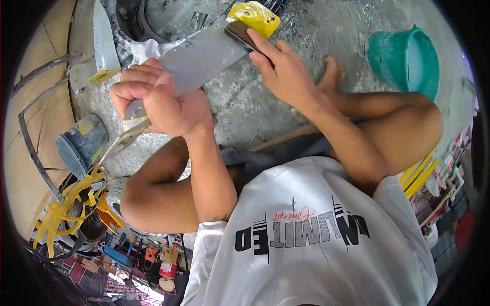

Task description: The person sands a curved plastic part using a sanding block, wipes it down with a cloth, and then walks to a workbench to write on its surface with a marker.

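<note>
My left hand (162, 97) is closed round the near end of a long flat grey panel (204, 58), which slants up to the right. A pale, worn strip (127, 137) pokes out below that fist. At the panel's far end is a wet-looking yellow part (258, 18); whether it belongs to the panel I cannot tell. My right hand (283, 69) grips a dark flat pad, like a sanding block (241, 34), which lies against the panel's far end beside the yellow part.
A green bucket (388, 58) with pale liquid stands at the right. To the left are a grey panel with a yellow end (104, 41), a blue-grey pail (81, 143) and tangled yellow strips (61, 214). A white cloth-like lump (144, 50) lies near dark ring-shaped parts (127, 20).
</note>
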Motion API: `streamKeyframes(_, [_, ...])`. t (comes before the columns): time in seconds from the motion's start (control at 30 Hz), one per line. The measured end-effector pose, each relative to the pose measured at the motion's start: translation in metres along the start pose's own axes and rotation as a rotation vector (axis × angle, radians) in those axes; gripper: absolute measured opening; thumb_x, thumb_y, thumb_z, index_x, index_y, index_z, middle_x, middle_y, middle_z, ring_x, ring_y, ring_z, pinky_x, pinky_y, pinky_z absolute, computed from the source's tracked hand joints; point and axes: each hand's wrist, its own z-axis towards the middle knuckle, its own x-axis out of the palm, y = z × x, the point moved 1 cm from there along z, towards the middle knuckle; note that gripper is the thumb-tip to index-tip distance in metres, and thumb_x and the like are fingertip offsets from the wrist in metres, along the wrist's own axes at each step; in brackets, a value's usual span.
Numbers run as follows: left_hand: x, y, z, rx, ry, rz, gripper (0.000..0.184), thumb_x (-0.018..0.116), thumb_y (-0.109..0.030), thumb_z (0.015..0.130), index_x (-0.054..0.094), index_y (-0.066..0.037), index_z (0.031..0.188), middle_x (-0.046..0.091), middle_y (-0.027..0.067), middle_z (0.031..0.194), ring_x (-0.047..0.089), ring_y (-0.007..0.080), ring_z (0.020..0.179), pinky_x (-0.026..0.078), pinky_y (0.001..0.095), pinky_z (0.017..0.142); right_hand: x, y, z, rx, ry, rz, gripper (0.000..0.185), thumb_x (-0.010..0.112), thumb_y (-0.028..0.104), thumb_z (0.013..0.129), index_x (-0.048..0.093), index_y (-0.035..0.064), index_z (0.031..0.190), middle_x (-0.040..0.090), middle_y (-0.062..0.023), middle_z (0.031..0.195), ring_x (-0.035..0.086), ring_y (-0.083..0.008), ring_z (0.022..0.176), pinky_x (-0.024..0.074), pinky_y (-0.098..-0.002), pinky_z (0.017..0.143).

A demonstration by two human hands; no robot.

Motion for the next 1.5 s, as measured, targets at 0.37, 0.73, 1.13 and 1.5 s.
streamKeyframes(0.37, [-0.015,0.011,0.015,-0.004,0.093,-0.055,0.026,0.050,0.006,0.073,0.035,-0.011,0.085,0.040,0.0029,0.073,0.038,0.0163,0.070,0.039,0.0347,0.076,-0.023,0.004,-0.023,0.078,0.101,-0.020,0.046,0.060,0.032,0.100,0.055,0.0198,0.145,0.058,-0.0235,0.095,0.061,-0.0445,0.079,0.0498,-0.0495,0.071])
streamKeyframes(0.73, [-0.006,0.011,0.018,0.048,0.134,0.084,0.025,0.051,0.005,0.074,0.035,-0.012,0.084,0.041,0.0024,0.072,0.039,0.0152,0.070,0.041,0.0335,0.077,-0.015,0.001,-0.002,0.065,0.077,0.022,0.047,0.060,0.032,0.100,0.054,0.0172,0.145,0.058,-0.0231,0.091,0.060,-0.0443,0.080,0.0492,-0.0481,0.072])
streamKeyframes(1.13, [-0.055,0.013,0.018,-0.037,0.072,-0.182,0.007,0.045,-0.012,0.082,0.046,-0.011,0.075,0.046,0.0060,0.063,0.046,0.0203,0.062,0.045,0.0387,0.070,-0.074,0.000,-0.018,0.094,0.460,-0.252,0.075,0.067,0.034,0.095,0.030,0.0251,0.159,0.069,-0.0186,0.084,0.067,-0.0400,0.083,0.0502,-0.0513,0.083])
streamKeyframes(1.5, [-0.065,0.001,-0.004,0.088,0.369,-0.018,0.009,0.053,-0.017,0.083,0.046,-0.011,0.084,0.049,0.0041,0.074,0.048,0.0193,0.073,0.043,0.0427,0.084,-0.010,-0.006,0.007,0.077,0.612,0.008,0.101,0.072,0.041,0.090,0.002,0.0370,0.163,0.070,-0.0213,0.089,0.069,-0.0401,0.083,0.0525,-0.0499,0.077])
